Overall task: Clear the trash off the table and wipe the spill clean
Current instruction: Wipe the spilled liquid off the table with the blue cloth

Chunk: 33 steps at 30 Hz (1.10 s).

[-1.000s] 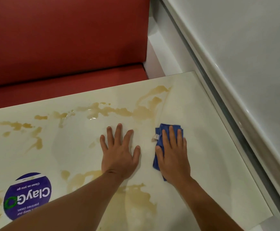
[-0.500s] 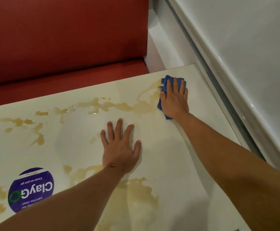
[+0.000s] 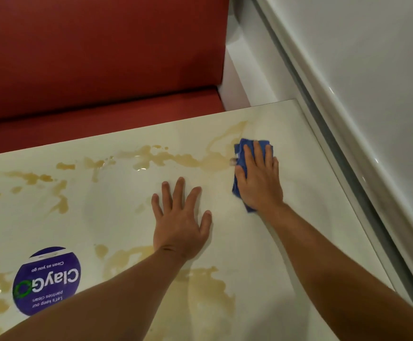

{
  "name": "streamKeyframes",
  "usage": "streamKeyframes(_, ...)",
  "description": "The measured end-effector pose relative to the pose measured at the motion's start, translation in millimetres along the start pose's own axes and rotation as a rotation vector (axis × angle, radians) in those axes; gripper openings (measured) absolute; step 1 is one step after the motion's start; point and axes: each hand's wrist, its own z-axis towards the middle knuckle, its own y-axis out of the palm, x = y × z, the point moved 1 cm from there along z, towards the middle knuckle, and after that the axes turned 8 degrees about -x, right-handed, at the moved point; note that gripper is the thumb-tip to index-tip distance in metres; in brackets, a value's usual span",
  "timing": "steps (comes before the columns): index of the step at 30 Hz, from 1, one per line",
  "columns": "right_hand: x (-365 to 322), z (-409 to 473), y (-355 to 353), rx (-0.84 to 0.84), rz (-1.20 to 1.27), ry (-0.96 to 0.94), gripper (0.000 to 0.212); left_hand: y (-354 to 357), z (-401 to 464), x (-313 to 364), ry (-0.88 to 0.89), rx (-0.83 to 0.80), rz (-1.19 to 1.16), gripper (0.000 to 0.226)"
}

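A brown spill (image 3: 151,157) runs in streaks and puddles across the pale table (image 3: 299,230), with more patches near me (image 3: 207,286) and at the left edge. My right hand (image 3: 259,179) presses flat with straight fingers on a folded blue cloth (image 3: 240,153) at the right end of the far streak. The cloth shows past my fingertips and below my palm. My left hand (image 3: 179,219) rests flat on the table, fingers spread, on a dry patch in the middle. No trash is in view.
A round purple "ClayGo" sticker (image 3: 46,280) sits on the table's near left. A red bench seat (image 3: 97,112) with a red backrest lies beyond the far edge. A white wall with a ledge (image 3: 348,124) borders the table's right side.
My right hand pushed the cloth from mid-table up to the far right corner, then drew it back toward me a little. The left hand has stayed flat in place.
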Motion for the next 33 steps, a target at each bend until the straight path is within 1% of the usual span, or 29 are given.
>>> streamKeyframes(3,2.5,38.1,-10.5,0.011,0.021,0.083,0.065,-0.4,-0.1,0.3,0.003,0.002,-0.015,0.068)
streamKeyframes(6,-0.8,41.3,-8.6,0.01,0.024,0.103,0.064,-0.2,-0.9,0.5,0.0,0.006,-0.019,0.067)
streamKeyframes(9,-8.4,1.2,2.3,0.025,0.019,0.092,0.069,0.3,-1.2,0.1,-0.001,0.018,-0.023,0.068)
streamKeyframes(12,-18.3,-54.1,18.8,0.031,0.002,0.052,0.066,1.0,-0.3,-0.3,0.001,0.011,-0.013,0.069)
streamKeyframes(15,-19.6,-73.5,27.8,0.025,-0.018,0.031,0.063,1.3,0.3,-0.6,-0.003,0.016,0.0,0.07)
streamKeyframes(19,-16.9,-56.3,23.0,0.022,-0.022,0.019,0.062,0.9,1.4,-0.4,-0.008,0.009,0.001,0.07)
streamKeyframes(22,-13.0,-27.3,10.8,0.006,0.001,0.012,0.063,0.7,0.3,0.5,-0.006,0.013,-0.005,0.069)
streamKeyframes(26,-10.8,29.0,-5.2,0.032,0.034,0.077,0.062,-0.2,-0.6,1.2,-0.011,0.006,-0.011,0.068)
streamKeyframes(28,-11.6,43.6,-6.7,0.028,0.041,0.116,0.061,-0.3,-1.4,1.2,-0.012,0.005,-0.009,0.069)
streamKeyframes(30,-14.0,41.9,-5.3,0.02,0.035,0.122,0.061,0.0,-1.1,1.0,-0.012,0.007,-0.009,0.069)
streamKeyframes(33,-20.4,8.2,4.5,0.008,0.024,0.084,0.062,1.2,-1.1,0.9,-0.008,0.015,-0.008,0.07)
